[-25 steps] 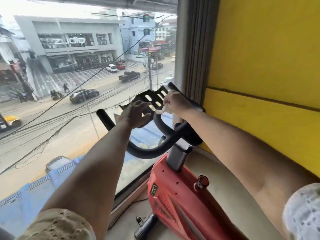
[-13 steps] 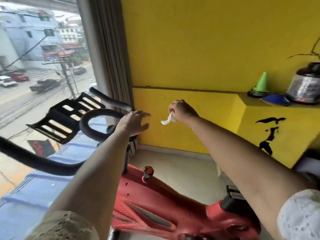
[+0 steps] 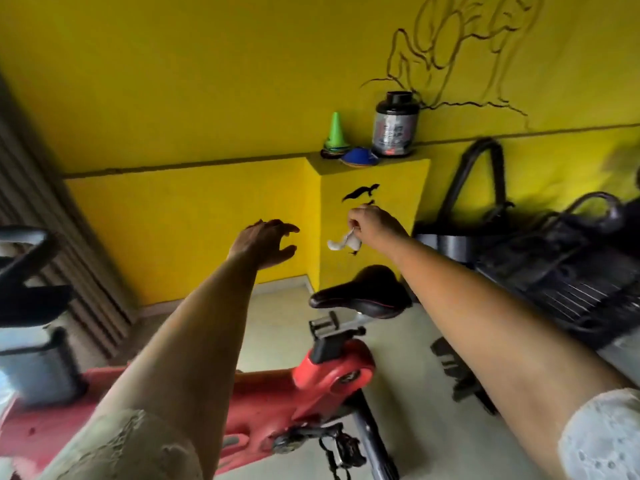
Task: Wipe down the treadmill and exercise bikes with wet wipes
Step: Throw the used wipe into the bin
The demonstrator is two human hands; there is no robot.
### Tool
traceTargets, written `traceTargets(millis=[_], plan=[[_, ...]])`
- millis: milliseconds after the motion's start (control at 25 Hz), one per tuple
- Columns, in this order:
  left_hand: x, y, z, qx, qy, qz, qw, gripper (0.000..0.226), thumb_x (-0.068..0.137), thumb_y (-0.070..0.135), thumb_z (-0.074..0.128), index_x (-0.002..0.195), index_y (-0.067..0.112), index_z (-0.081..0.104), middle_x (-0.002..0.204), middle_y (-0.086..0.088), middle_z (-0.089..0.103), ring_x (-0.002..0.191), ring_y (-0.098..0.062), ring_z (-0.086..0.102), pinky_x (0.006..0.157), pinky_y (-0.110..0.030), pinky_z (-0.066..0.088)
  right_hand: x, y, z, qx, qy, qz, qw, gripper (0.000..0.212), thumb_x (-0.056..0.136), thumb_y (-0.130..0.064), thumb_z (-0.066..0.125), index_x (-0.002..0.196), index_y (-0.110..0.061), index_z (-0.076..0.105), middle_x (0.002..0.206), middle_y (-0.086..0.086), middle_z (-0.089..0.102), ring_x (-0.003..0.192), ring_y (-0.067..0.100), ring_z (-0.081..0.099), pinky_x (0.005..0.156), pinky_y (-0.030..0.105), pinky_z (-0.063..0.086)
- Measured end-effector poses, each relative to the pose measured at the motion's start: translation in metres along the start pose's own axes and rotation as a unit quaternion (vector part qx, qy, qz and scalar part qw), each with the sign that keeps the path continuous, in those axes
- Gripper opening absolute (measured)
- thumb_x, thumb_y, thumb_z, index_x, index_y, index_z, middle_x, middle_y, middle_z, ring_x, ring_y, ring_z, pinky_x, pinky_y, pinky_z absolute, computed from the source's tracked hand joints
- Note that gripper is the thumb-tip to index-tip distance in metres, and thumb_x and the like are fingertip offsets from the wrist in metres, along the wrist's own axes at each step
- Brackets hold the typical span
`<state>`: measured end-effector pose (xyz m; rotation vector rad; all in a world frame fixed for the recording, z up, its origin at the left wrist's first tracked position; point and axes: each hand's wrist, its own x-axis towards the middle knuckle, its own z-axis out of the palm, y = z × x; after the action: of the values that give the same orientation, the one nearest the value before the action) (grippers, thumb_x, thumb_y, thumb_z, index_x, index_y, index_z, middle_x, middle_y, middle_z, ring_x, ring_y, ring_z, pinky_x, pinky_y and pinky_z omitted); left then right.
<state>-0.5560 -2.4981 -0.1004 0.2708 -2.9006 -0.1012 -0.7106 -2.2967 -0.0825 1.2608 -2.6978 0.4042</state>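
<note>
A right hand [image 3: 372,225] pinches a crumpled white wipe [image 3: 343,242] in mid-air, above the black seat [image 3: 363,294] of a red exercise bike [image 3: 332,372]; the seat runs left to right, nose pointing left, nearer this hand. The left hand [image 3: 265,242] hovers alongside, fingers spread and loosely curved, holding nothing. Nothing blocks the way down to the seat; a dark machine [image 3: 554,271] stands to the right, with a green cone [image 3: 335,131] and a tub [image 3: 394,124] on the ledge [image 3: 398,164] behind.

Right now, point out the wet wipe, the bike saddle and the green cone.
wet wipe [image 3: 341,244]: head view, hanging end.
bike saddle [image 3: 367,292]: head view, seat top.
green cone [image 3: 335,131]: head view, cone body.
</note>
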Motion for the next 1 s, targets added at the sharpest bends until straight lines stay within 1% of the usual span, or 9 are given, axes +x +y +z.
traceTargets(millis=[80,160,240,360,440,520,680,800,1000], plan=[[0.021,0.049,0.007,-0.003,-0.003,0.044,0.999,0.049,0.095,0.047,0.055,0.142,0.035,0.047,0.136,0.004,0.058,0.122,-0.021,0.055,0.106,-0.037,0.038,-0.029,0.038,-0.008,-0.009,0.008,0.041,0.999,0.016,0.089,-0.008,0.053,0.095,-0.015,0.067,0.108,0.010,0.059,0.097,0.032,0.058,0.070,0.034,0.043],[0.041,0.102,0.014,-0.012,-0.005,0.085,0.996,0.049,0.094,0.049,0.055,0.141,0.038,0.047,0.134,0.005,0.058,0.119,-0.023,0.055,0.099,-0.036,0.043,-0.062,0.075,-0.018,-0.037,-0.001,0.071,0.997,0.016,0.089,-0.010,0.054,0.095,-0.016,0.068,0.109,0.011,0.060,0.100,0.033,0.058,0.073,0.035,0.045],[0.056,0.159,0.021,-0.017,-0.015,0.127,0.992,0.050,0.093,0.049,0.055,0.141,0.038,0.047,0.135,0.005,0.057,0.119,-0.024,0.054,0.091,-0.034,0.045,-0.100,0.118,-0.031,-0.061,0.000,0.113,0.992,0.015,0.088,-0.009,0.055,0.094,-0.015,0.068,0.107,0.011,0.060,0.099,0.032,0.058,0.072,0.034,0.043],[0.074,0.234,0.037,-0.023,-0.027,0.174,0.984,0.051,0.093,0.048,0.056,0.142,0.036,0.047,0.139,0.004,0.055,0.122,-0.024,0.054,0.094,-0.034,0.045,-0.157,0.180,-0.052,-0.064,0.024,0.177,0.982,0.017,0.084,-0.005,0.054,0.087,-0.016,0.067,0.100,0.009,0.060,0.093,0.032,0.059,0.068,0.033,0.044],[0.084,0.280,0.049,-0.023,-0.033,0.206,0.978,0.051,0.092,0.048,0.056,0.141,0.038,0.047,0.143,0.004,0.052,0.125,-0.024,0.052,0.095,-0.035,0.044,-0.197,0.213,-0.068,-0.073,0.022,0.209,0.975,0.018,0.083,-0.004,0.054,0.086,-0.017,0.067,0.099,0.008,0.060,0.091,0.032,0.059,0.065,0.031,0.039],[0.095,0.332,0.063,-0.020,-0.053,0.249,0.967,0.052,0.091,0.047,0.057,0.141,0.038,0.047,0.145,0.002,0.049,0.128,-0.025,0.050,0.098,-0.035,0.042,-0.240,0.246,-0.084,-0.087,0.017,0.247,0.965,0.019,0.084,-0.005,0.054,0.086,-0.018,0.066,0.098,0.007,0.060,0.090,0.033,0.059,0.065,0.033,0.041],[0.113,0.427,0.074,-0.033,-0.075,0.341,0.936,0.055,0.090,0.051,0.059,0.142,0.040,0.045,0.147,0.001,0.047,0.130,-0.024,0.049,0.101,-0.038,0.043,-0.313,0.298,-0.108,-0.120,0.021,0.312,0.942,0.021,0.086,-0.006,0.051,0.092,-0.017,0.068,0.103,0.008,0.061,0.095,0.033,0.059,0.074,0.036,0.046],[0.127,0.484,0.078,-0.042,-0.094,0.371,0.923,0.055,0.091,0.051,0.058,0.143,0.039,0.045,0.147,0.001,0.046,0.130,-0.025,0.049,0.101,-0.037,0.043,-0.349,0.326,-0.124,-0.137,0.025,0.358,0.923,0.023,0.088,-0.008,0.050,0.098,-0.019,0.068,0.108,0.006,0.062,0.101,0.032,0.059,0.076,0.033,0.044],[0.158,0.580,0.106,-0.048,-0.111,0.431,0.894,0.056,0.090,0.053,0.059,0.143,0.041,0.044,0.149,0.003,0.044,0.132,-0.022,0.047,0.104,-0.038,0.041,-0.399,0.395,-0.141,-0.151,0.016,0.436,0.887,0.024,0.086,-0.008,0.050,0.096,-0.020,0.067,0.105,0.005,0.063,0.094,0.030,0.060,0.073,0.032,0.046]])
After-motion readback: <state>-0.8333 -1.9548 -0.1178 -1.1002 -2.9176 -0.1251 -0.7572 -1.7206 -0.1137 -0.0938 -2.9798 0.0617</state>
